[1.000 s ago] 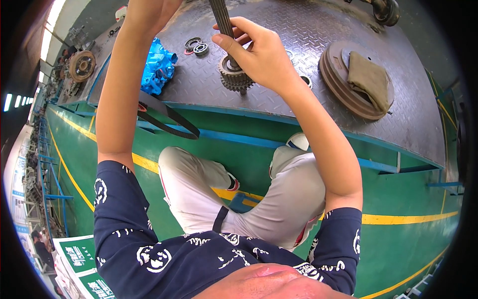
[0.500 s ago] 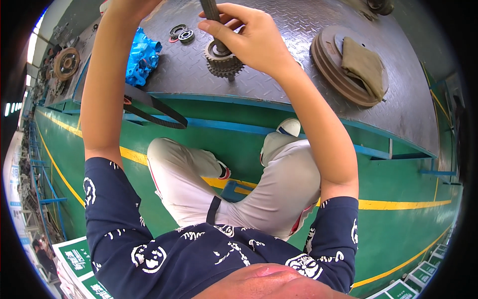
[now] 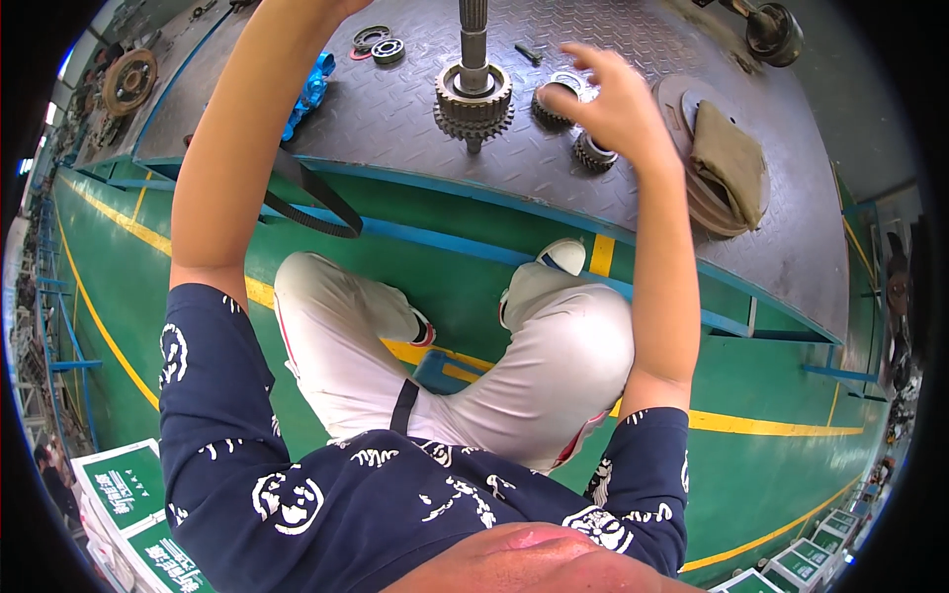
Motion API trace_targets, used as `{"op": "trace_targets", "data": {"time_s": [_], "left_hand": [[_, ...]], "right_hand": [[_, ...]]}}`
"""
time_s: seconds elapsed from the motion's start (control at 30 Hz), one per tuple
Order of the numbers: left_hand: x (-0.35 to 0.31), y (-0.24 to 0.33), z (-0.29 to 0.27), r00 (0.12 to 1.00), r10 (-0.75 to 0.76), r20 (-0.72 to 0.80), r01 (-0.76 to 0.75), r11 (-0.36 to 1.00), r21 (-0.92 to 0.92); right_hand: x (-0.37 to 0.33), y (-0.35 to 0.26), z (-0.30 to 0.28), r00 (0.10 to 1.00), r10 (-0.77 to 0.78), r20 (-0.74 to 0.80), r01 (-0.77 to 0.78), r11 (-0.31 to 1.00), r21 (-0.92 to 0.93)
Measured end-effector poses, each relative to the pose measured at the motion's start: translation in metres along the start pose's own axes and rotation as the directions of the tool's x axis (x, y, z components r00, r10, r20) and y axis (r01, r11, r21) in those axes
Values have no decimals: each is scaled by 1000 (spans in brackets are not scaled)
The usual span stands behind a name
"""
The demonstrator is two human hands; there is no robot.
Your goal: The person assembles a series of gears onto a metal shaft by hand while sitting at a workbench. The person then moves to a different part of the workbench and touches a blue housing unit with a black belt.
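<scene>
A splined gear shaft [image 3: 474, 84] stands on the metal table, its upper end cut off by the top edge of the picture. Toothed gear rings surround its lower part. My right hand [image 3: 625, 111] is open with fingers apart, right of the shaft and not touching it. Close by its fingers and palm are a ring gear [image 3: 549, 116] and a smaller gear [image 3: 594, 153], both partly covered by the hand. Of my left hand [image 3: 341, 5], only a sliver shows at the top edge; its fingers are out of view.
Left of the shaft lie bearings [image 3: 388, 50] and a blue casting [image 3: 311, 97] behind my left forearm. A black belt [image 3: 326, 205] hangs over the table's front. At right, a grooved pulley [image 3: 682, 99] carries a folded brown cloth [image 3: 727, 158]. A flanged part [image 3: 773, 38] sits far right.
My right hand has let go of the gear shaft and moved right, over the loose gears. The whole view has shifted slightly, and the shaft appears more upright.
</scene>
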State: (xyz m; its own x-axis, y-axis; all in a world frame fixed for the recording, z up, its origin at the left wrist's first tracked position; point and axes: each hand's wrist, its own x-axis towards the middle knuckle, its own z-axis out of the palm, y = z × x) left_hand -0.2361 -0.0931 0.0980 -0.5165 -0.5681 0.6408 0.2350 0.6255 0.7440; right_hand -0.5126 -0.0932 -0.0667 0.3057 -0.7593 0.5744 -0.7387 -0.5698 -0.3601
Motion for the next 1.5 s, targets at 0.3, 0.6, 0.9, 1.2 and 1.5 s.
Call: {"op": "trace_targets", "data": {"time_s": [0.3, 0.6, 0.9, 1.2, 1.5], "left_hand": [[-13, -1, 19, 964, -203, -172, 206, 979, -1], [-85, -75, 13, 992, -128, -6, 124, 953, 275], [-84, -80, 22, 990, -136, -45, 142, 965, 220], [-82, -78, 35, 996, -62, -69, 81, 944, 319], [-90, -81, 39, 990, -90, -111, 108, 979, 171]], "right_hand": [[-5, 7, 19, 976, 138, 171, -127, 989, -70], [11, -14, -6, 886, 387, 256, -409, 390, 825], [81, -68, -68, 976, 213, -53, 96, -198, 975], [161, -141, -88, 946, 258, -195, 178, 87, 980], [109, -134, -55, 964, 159, -213, 142, 371, 918]]}}
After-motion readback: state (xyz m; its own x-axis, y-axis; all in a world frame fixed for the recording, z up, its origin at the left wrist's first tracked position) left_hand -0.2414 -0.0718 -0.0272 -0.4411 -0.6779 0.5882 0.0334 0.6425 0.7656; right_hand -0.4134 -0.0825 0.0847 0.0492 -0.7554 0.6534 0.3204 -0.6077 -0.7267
